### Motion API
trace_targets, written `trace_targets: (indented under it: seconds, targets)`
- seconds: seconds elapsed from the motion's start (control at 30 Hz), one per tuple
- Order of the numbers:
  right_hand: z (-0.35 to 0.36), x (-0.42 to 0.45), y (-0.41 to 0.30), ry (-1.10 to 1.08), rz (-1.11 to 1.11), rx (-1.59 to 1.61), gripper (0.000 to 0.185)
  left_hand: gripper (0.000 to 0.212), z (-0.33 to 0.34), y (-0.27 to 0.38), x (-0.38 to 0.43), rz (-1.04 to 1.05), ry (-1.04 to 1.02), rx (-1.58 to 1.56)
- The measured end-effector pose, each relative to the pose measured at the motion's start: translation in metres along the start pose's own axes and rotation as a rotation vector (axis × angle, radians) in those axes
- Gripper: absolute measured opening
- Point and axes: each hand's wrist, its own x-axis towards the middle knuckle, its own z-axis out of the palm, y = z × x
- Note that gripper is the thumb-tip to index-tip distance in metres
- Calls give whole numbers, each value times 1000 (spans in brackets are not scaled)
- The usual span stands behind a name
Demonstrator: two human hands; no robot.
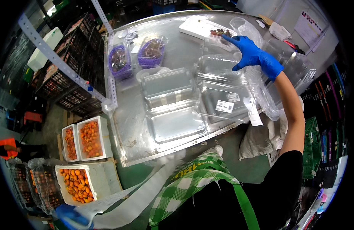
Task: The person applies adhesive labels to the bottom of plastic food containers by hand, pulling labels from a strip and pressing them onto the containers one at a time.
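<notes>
My right hand [247, 54], in a blue glove, is spread over the far right of the metal table. Its index fingertip is at the dark red grapes [221, 32] in a clear tray beside a white foam tray [192, 26]; contact is unclear. Below the hand is a clear plastic clamshell [214, 64]. My left hand [73, 215], blue-gloved and blurred at the lower left, holds a long white paper strip [131, 208]. An open, bare clamshell [177, 123] lies in front of me. A lidded one bearing printed labels [224, 106] lies right of it.
Two purple-lined boxes of grapes [151, 53] [119, 61] stand at the far left of the metal table [131, 129]. A perforated metal post [110, 72] rises there. Foam boxes of orange fruit [79, 184], black crates [76, 57] and a person in an orange vest [7, 148] are left; clear bags and containers, right.
</notes>
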Motion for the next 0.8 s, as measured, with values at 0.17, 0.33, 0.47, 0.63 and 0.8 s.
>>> trace_targets:
  seconds: [0.17, 0.33, 0.47, 0.63, 0.8]
  targets:
    - [68, 18, 53, -55, -138, 43, 107, 12, 157, 1, -105, -583, -874, 54]
    - [150, 34, 44, 13, -238, -52, 106, 11, 237, -67, -191, -661, -850, 74]
    - [169, 22, 54, 30, -162, 144, 105, 18, 282, -85, -215, -588, -705, 163]
    - [178, 8, 53, 26, -34, 170, 101, 24, 303, -108, -219, -871, -769, -85]
    - [189, 8, 40, 69, 34, 187, 92, 27, 315, -127, -210, -877, -823, 40]
